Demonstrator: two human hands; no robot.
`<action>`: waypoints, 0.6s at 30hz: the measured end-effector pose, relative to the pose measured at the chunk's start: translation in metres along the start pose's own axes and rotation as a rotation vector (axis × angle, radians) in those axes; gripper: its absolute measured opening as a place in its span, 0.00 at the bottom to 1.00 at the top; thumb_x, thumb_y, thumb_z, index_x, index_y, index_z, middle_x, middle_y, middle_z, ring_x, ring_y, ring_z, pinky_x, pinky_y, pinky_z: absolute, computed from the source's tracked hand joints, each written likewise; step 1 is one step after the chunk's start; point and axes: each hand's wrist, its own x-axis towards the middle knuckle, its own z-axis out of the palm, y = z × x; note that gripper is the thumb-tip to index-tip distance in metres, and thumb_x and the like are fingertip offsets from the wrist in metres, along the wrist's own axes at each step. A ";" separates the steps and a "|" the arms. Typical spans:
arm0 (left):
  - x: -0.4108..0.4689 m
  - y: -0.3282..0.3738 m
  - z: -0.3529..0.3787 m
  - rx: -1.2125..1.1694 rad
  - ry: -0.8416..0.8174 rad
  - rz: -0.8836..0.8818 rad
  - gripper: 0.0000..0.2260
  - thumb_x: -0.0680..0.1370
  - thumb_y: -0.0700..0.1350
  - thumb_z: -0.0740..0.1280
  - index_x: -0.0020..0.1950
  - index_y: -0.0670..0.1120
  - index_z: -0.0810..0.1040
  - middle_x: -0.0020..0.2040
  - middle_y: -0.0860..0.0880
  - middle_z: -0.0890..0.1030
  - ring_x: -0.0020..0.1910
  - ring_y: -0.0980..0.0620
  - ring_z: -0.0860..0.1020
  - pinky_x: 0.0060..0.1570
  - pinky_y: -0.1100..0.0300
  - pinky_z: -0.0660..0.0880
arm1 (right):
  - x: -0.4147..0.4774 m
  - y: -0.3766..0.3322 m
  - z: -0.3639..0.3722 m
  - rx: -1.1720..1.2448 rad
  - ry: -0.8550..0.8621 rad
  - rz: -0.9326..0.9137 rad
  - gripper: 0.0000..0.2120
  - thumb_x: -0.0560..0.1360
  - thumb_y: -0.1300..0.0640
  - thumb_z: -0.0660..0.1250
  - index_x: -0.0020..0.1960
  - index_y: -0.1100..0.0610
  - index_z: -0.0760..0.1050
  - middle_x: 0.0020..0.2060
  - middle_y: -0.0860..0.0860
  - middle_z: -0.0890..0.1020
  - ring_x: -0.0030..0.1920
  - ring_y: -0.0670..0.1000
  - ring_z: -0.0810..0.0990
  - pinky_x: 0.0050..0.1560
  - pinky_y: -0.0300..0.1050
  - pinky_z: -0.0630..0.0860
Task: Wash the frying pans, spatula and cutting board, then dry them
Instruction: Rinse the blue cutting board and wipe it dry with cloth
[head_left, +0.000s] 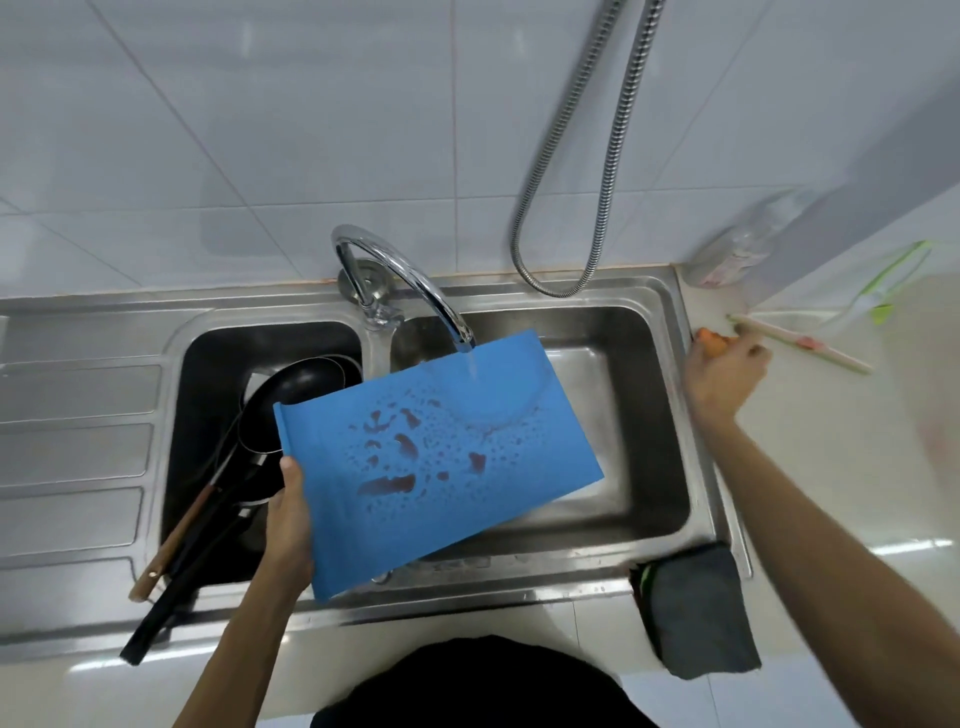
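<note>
Blue plastic cutting board (431, 467), one in all, is held tilted over the right basin of a steel double sink (675, 415). Its face is beaded with water and carries several dark red-brown puddles near the middle. A thin stream of water (471, 364) falls from the single chrome faucet (410, 280) onto the board's far right part. The person's left grip (288, 525) grasps the board's near left edge, thumb on top. The right grip (724, 371) is well apart at the right, over the pale desk (831, 467) just beside the sink rim, clenched on a small orange thing (710, 343) too blurred to name. The left basin holds stacked black frying pans (306, 384); their number cannot be told, but two black handles (156, 623) reach out over the near rim. Beside these lies one wooden-handled spatula (171, 540). A folded grey cloth (696, 608) rests on the sink's near right corner. At the far right corner stands one clear bottle (743, 249) with a pinkish label, its writing too blurred to read. Near it on the desk lie a pale stick (800, 345) and a green and white brush (883, 291). A metal hose (613, 156) loops down the white tiled wall.
</note>
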 end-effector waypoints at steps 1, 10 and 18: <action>-0.002 0.002 0.001 -0.004 0.002 0.003 0.27 0.81 0.68 0.52 0.52 0.49 0.80 0.48 0.48 0.84 0.47 0.46 0.83 0.40 0.54 0.77 | 0.017 0.006 0.002 -0.052 -0.044 0.032 0.26 0.77 0.51 0.64 0.70 0.63 0.67 0.62 0.68 0.72 0.61 0.70 0.72 0.63 0.60 0.68; 0.002 0.008 0.003 0.037 0.026 0.021 0.23 0.83 0.66 0.50 0.46 0.53 0.77 0.47 0.51 0.82 0.45 0.50 0.81 0.38 0.57 0.75 | 0.052 0.017 0.024 -0.417 -0.237 0.034 0.22 0.80 0.51 0.63 0.70 0.60 0.66 0.66 0.65 0.69 0.65 0.69 0.69 0.65 0.67 0.67; 0.014 0.008 0.010 0.080 0.025 0.013 0.23 0.82 0.67 0.51 0.43 0.53 0.75 0.45 0.50 0.80 0.43 0.48 0.80 0.49 0.50 0.76 | 0.040 0.034 0.020 -0.450 -0.258 -0.072 0.17 0.81 0.54 0.60 0.67 0.61 0.67 0.65 0.64 0.67 0.62 0.71 0.71 0.61 0.68 0.70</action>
